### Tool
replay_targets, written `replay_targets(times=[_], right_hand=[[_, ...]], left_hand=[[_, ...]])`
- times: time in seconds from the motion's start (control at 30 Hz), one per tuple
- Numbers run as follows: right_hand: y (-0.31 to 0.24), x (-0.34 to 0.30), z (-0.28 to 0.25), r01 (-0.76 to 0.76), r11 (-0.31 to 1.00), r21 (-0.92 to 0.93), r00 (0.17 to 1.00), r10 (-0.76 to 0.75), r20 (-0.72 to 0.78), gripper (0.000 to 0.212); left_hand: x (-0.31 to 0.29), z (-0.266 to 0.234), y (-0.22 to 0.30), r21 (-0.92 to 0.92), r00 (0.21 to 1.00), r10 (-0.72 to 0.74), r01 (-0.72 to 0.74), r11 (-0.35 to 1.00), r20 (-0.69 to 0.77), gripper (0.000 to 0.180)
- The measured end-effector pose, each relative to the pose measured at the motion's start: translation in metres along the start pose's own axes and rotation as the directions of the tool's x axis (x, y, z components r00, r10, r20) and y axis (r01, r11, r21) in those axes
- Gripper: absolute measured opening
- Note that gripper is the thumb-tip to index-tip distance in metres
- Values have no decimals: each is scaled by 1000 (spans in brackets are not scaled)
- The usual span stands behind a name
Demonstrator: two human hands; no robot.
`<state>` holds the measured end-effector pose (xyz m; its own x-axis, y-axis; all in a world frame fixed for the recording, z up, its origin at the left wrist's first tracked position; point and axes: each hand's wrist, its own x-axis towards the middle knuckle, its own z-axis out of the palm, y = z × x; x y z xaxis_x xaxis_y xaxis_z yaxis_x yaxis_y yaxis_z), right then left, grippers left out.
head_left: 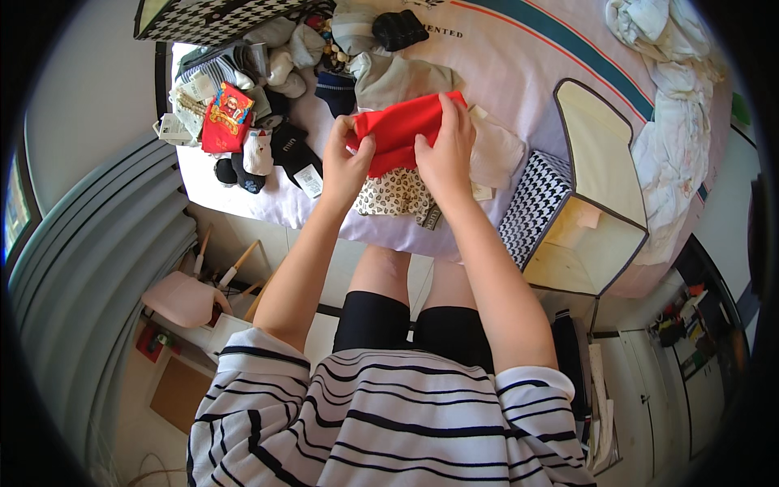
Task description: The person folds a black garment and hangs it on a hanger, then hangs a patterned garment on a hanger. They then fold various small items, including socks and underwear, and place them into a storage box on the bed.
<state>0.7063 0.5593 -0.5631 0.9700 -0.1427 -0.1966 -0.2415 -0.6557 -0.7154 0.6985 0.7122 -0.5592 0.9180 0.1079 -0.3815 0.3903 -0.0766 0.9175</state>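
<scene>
A bright red cloth garment (399,130) is stretched between my two hands above the bed. My left hand (347,161) pinches its left side, thumb on top. At the other side my right hand (448,154) grips it with the thumb in front and the fingers behind. Just below it lies a leopard-print garment (391,195) with a dark label at its edge. Beyond the red cloth is a light grey garment (406,79), and a pale pink cloth (497,152) lies to the right of my right hand. The red garment's exact kind cannot be made out.
On the left of the bed (519,65) is a heap of socks (288,57), with a red printed packet (226,118) and black socks (294,152). An open houndstooth storage box (535,195) stands at the right edge, another box (215,20) at the far left. Crumpled white bedding (673,146) lies far right.
</scene>
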Motion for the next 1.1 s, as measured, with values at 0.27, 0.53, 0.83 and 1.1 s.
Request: replay_targets(times=[0.27,0.53,0.83,1.1], right_hand=[[-9,59,3,147,985,-94,984,-136,119,20],[-18,81,17,227,949,-220,946,-161,280,33],[-27,47,-4,-187,961,-201,945,232,229,78],[-36,14,-31,43,999,34,928,-52,368,44]], left_hand=[[37,0,11,-134,998,54,-56,989,-14,14],[56,-2,-3,9,998,-34,35,999,-61,60],[27,-14,-1,-27,986,-144,147,989,88,33],[-1,-14,12,262,970,241,-239,935,22,25]])
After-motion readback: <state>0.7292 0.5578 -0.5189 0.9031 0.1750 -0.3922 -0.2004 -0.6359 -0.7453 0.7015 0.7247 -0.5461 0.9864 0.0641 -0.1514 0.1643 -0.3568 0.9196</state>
